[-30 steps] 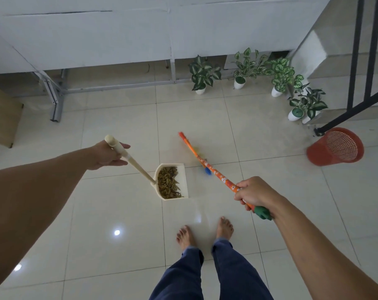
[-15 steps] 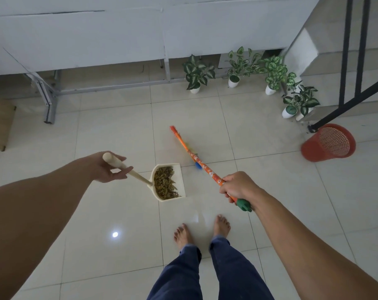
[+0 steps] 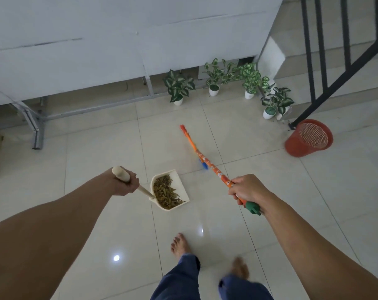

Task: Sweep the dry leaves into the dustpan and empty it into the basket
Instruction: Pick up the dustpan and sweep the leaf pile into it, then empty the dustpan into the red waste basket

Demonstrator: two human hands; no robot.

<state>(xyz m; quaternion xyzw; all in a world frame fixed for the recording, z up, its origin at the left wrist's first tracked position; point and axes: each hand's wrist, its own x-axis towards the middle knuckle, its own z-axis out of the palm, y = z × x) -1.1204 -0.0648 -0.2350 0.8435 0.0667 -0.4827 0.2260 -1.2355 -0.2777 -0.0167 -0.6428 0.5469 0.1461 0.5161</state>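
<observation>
Both hands grip tools: the left hand [image 3: 124,185] closed on the dustpan [image 3: 169,190] handle, dry leaves [image 3: 165,192] heaped inside; the right hand [image 3: 246,189] wrapped around the broom [image 3: 205,162]; carry it level toward the basket [image 3: 309,138] far right, tipping only over its mouth.

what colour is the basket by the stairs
Red-orange, with a mesh wall; the basket shows clearly in the head view.

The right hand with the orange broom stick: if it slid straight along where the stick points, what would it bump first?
Probably nothing but bare pale floor tiles just past the broom's head; further along that line stands a leafy potted plant in a white pot, though depth is hard to judge.
</observation>
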